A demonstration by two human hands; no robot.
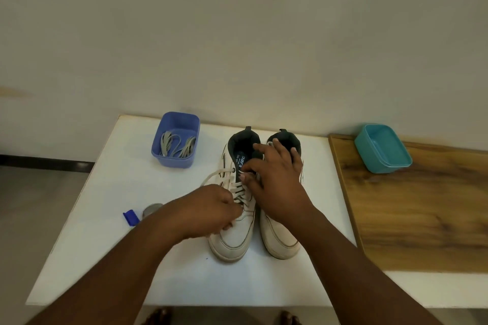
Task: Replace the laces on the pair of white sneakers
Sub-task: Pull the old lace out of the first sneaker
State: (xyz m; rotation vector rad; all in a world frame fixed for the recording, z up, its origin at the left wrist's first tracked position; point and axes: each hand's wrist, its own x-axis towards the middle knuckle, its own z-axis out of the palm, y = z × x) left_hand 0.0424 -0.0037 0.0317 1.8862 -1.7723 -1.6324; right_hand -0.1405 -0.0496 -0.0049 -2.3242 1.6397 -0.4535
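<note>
While the old cream flat lace [239, 190] is only partly undone, the job looks barely begun. The left hand [211, 210] has its fingers curled round that lace at the lower eyelets of the left white leather sneaker [235, 224], one loose end trailing out beyond its knuckles. The right hand [277, 179], fingers spread and relaxed, rests across both shoes' tongues, steadying them; the right white sneaker [280, 237] lies mostly beneath it, its lacing hidden. Beyond the left hand, a purple plastic tub [175, 140] holds grey replacement laces [177, 146], untouched. An empty teal plastic tub [383, 149] sits far right of the right hand on the counter [132, 179].
</note>
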